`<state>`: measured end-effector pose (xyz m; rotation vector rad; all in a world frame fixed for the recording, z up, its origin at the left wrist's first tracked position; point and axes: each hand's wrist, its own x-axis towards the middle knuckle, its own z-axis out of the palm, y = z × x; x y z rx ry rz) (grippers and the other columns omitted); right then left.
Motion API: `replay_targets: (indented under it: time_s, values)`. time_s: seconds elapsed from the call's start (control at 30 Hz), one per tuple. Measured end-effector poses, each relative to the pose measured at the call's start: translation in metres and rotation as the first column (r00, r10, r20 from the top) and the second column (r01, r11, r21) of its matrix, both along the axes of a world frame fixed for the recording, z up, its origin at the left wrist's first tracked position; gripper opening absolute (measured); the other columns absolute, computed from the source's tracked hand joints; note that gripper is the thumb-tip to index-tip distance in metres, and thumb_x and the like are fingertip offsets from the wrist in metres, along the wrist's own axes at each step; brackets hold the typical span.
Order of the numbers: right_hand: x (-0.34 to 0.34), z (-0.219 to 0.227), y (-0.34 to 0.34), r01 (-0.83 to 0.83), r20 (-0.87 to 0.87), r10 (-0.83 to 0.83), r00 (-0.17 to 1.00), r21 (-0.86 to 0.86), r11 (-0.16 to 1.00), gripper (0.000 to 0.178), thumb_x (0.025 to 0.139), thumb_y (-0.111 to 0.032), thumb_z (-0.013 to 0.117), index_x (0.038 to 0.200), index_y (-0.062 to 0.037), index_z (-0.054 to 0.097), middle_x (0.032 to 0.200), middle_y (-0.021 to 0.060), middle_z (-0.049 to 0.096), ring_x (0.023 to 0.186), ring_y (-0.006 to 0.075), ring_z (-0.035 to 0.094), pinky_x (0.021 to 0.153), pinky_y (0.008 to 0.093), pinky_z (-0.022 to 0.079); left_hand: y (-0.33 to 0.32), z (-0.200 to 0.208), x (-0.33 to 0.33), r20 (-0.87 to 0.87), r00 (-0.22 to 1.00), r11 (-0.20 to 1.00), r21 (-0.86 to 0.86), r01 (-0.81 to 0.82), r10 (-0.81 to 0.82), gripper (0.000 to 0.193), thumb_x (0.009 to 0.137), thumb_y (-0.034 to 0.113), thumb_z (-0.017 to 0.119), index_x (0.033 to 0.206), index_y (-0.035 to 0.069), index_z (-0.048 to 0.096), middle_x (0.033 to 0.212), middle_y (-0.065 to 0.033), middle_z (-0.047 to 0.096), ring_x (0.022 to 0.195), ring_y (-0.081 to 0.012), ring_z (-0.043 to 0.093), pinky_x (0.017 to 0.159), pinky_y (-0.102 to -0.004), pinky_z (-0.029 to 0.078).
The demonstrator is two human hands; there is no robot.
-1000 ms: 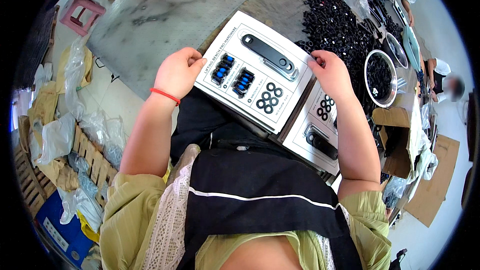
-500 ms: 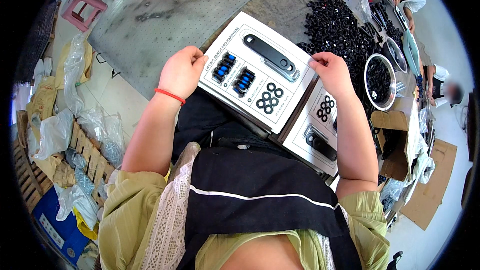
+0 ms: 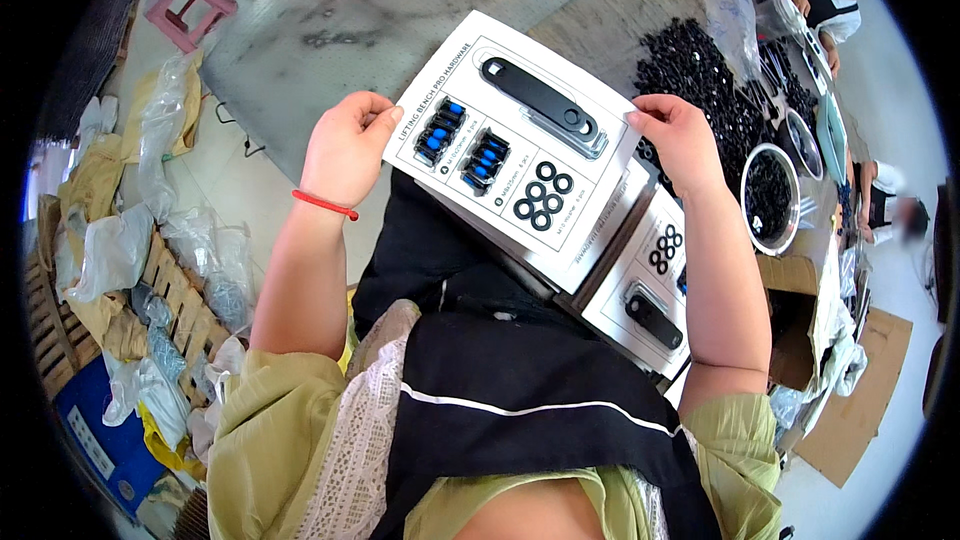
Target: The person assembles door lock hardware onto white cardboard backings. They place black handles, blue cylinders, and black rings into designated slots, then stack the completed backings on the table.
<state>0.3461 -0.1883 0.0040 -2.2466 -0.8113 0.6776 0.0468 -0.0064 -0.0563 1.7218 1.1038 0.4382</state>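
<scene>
A white hardware blister card (image 3: 400, 152) is held up between my hands, tilted with its packed face upward. Under clear plastic it carries a long black wrench-like tool (image 3: 535, 95), two groups of black bolts with blue bands (image 3: 486, 160) and several black washers (image 3: 543, 196). My left hand (image 3: 352, 140) pinches its left edge, and my right hand (image 3: 680, 140) pinches its right edge. Just beneath lies another white card (image 3: 600, 245), mostly covered. To the right, by my right forearm, a second stack shows a similar card (image 3: 620, 305) on top.
Beyond the cards, a heap of black hardware (image 3: 690, 80) lies on the worktable (image 3: 340, 40). Metal bowls (image 3: 795, 200) of black parts stand at the right, near an open cardboard box (image 3: 795, 275). A pink stool (image 3: 190, 8) and plastic bags on a wooden pallet (image 3: 185, 300) are leftward. Co-workers are at upper right.
Both hands have raised the card off the stack, exposing part of the card underneath. The whole view has shifted slightly.
</scene>
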Motion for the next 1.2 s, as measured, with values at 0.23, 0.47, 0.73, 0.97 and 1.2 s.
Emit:
replay_targets:
  time_s: [0.23, 0.47, 0.73, 0.97, 1.2]
  values:
    - [-0.011, -0.003, 0.105, -0.033, -0.179, 0.038, 0.983, 0.034, 0.999, 0.032, 0.083, -0.012, 0.072, 0.111, 0.0022, 0.067, 0.096, 0.0081, 0.069, 0.078, 0.014, 0.06, 0.068, 0.0291, 0.05, 0.04, 0.006, -0.039, 0.073, 0.977, 0.978, 0.053, -0.204, 0.2, 0.025, 0.09, 0.02, 0.064, 0.095, -0.004, 0.066, 0.078, -0.0098, 0.069, 0.069, -0.0136, 0.061, 0.066, -0.0286, 0.047]
    - [-0.023, -0.045, 0.223, -0.096, -0.139, 0.106, 0.985, 0.074, 0.993, 0.027, 0.079, -0.01, 0.073, 0.104, -0.0003, 0.071, 0.092, 0.01, 0.071, 0.079, 0.0186, 0.065, 0.071, 0.0322, 0.053, 0.072, -0.003, -0.066, -0.015, 0.944, 0.933, 0.162, -0.322, 0.328, 0.026, 0.09, 0.021, 0.065, 0.094, -0.004, 0.067, 0.075, -0.0087, 0.069, 0.066, -0.0134, 0.061, 0.062, -0.0296, 0.047]
    - [-0.04, -0.091, 0.304, -0.154, 0.025, 0.155, 0.988, -0.052, 0.987, 0.024, 0.077, -0.01, 0.073, 0.101, -0.0074, 0.071, 0.096, 0.0122, 0.071, 0.085, 0.0254, 0.069, 0.074, 0.0377, 0.056, 0.084, -0.03, -0.067, -0.056, 0.919, 0.917, -0.069, -0.393, 0.39, 0.026, 0.089, 0.021, 0.069, 0.095, -0.004, 0.066, 0.07, -0.0047, 0.065, 0.054, -0.0093, 0.055, 0.048, -0.0247, 0.045]
    - [-0.04, -0.108, 0.337, -0.196, 0.212, 0.205, 0.955, -0.064, 0.979, 0.032, 0.08, -0.006, 0.062, 0.111, -0.0087, 0.067, 0.11, 0.0164, 0.068, 0.103, 0.0307, 0.066, 0.088, 0.0394, 0.052, 0.094, -0.031, -0.052, -0.091, 0.947, 0.925, -0.205, -0.32, 0.308, 0.023, 0.09, 0.017, 0.066, 0.091, -0.006, 0.064, 0.07, -0.0082, 0.066, 0.054, -0.0107, 0.059, 0.051, -0.0254, 0.047]
    - [-0.042, -0.117, 0.363, -0.252, 0.241, 0.237, 0.941, 0.034, 0.967, 0.049, 0.08, -0.003, 0.056, 0.128, -0.0121, 0.058, 0.118, 0.0176, 0.066, 0.106, 0.0338, 0.064, 0.089, 0.0404, 0.052, 0.102, -0.035, -0.046, 0.011, 0.974, 0.885, -0.42, -0.199, 0.224, 0.03, 0.092, 0.019, 0.064, 0.105, -0.008, 0.065, 0.084, -0.0109, 0.07, 0.07, -0.0156, 0.067, 0.064, -0.0268, 0.054]
